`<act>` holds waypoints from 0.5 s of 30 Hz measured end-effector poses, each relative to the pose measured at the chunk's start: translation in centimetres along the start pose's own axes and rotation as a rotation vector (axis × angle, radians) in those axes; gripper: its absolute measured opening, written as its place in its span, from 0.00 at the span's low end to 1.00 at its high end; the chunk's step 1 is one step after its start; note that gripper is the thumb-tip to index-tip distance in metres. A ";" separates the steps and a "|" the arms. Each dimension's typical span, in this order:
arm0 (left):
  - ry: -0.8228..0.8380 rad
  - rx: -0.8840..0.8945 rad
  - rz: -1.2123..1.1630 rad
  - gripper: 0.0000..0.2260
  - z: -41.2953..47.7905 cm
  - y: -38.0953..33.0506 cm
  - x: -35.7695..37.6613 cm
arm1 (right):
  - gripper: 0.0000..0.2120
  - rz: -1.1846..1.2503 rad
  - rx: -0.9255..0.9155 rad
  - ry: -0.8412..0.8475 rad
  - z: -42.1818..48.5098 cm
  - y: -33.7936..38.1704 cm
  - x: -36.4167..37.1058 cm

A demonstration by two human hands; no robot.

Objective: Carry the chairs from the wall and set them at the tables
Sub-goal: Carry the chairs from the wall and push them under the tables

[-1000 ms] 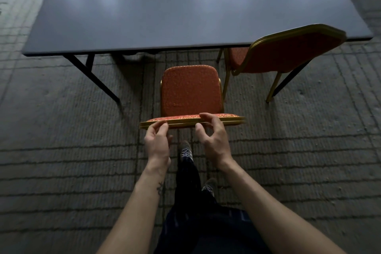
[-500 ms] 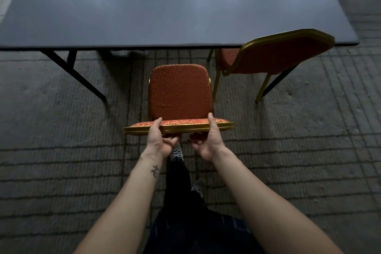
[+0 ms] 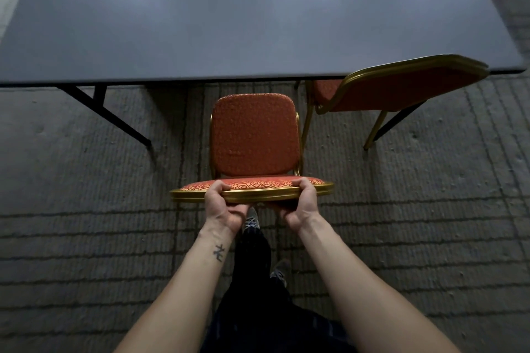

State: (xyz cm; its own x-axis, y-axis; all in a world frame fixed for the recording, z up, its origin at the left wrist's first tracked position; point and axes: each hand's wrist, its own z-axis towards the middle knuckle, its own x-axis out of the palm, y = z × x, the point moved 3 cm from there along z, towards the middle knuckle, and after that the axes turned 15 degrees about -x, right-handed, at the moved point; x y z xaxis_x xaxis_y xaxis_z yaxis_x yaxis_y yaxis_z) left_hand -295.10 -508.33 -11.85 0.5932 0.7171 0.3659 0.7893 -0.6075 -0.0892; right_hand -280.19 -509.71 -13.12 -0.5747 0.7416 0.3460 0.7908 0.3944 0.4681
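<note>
Fingers (image 3: 220, 186) of the left hand (image 3: 222, 205) and right hand (image 3: 301, 203) curl over the top rail of a chair (image 3: 253, 135), gripping it. Orange-red patterned cloth covers seat and back; the frame is gold. Its seat points at the table (image 3: 229, 17), the rail running left to right along the table's near edge. The chair is just short of that edge, left of a second chair (image 3: 401, 89).

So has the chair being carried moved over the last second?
Yes, slightly forward: the strip of carpet between the held chair and the near edge of the table has narrowed.
</note>
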 end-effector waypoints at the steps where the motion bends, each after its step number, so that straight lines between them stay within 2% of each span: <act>1: 0.001 0.003 0.007 0.08 0.1 -0.4 0.6 | 0.24 -0.006 -0.005 -0.002 0.4 0.3 0.4; 10: 0.026 0.007 0.068 0.07 3.0 -4.3 7.1 | 0.26 -0.024 -0.038 0.035 5.6 4.4 5.4; 15: 0.043 0.001 0.096 0.10 4.5 -6.3 10.1 | 0.26 -0.007 -0.064 0.067 8.1 6.4 7.8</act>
State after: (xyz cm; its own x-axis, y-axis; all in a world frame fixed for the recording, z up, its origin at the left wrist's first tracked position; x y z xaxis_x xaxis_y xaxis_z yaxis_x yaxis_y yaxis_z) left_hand -293.39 -495.73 -11.75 0.6586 0.6405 0.3950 0.7295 -0.6722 -0.1263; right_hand -277.92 -496.99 -14.01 -0.5949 0.7002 0.3947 0.7727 0.3630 0.5208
